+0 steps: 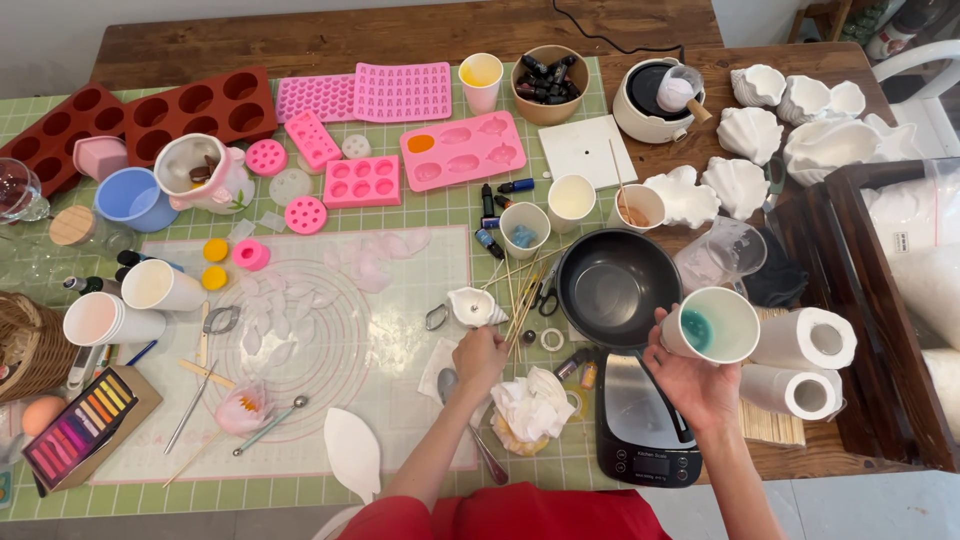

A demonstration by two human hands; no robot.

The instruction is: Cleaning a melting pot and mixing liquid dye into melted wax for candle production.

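Note:
My right hand (690, 385) grips a white paper cup (712, 325) tilted toward me, with a blue-green blob inside it. The cup hangs just right of a black pan (615, 285) and above a black kitchen scale (645, 420). My left hand (478, 357) is closed, knuckles up, next to a bundle of thin wooden sticks (520, 300); whether it pinches one I cannot tell. A small white shell-shaped mould (475, 306) lies just beyond that hand. A metal spoon (460, 405) lies under my left forearm beside crumpled tissue (530, 405).
Pink silicone moulds (462, 150) and brown ones (200, 110) line the back. Paper cups (150, 285), white shell casts (750, 130), paper towel rolls (810, 340), a pastel box (80, 425), a wax pot (655, 100) and a wooden tray (880, 300) crowd the table.

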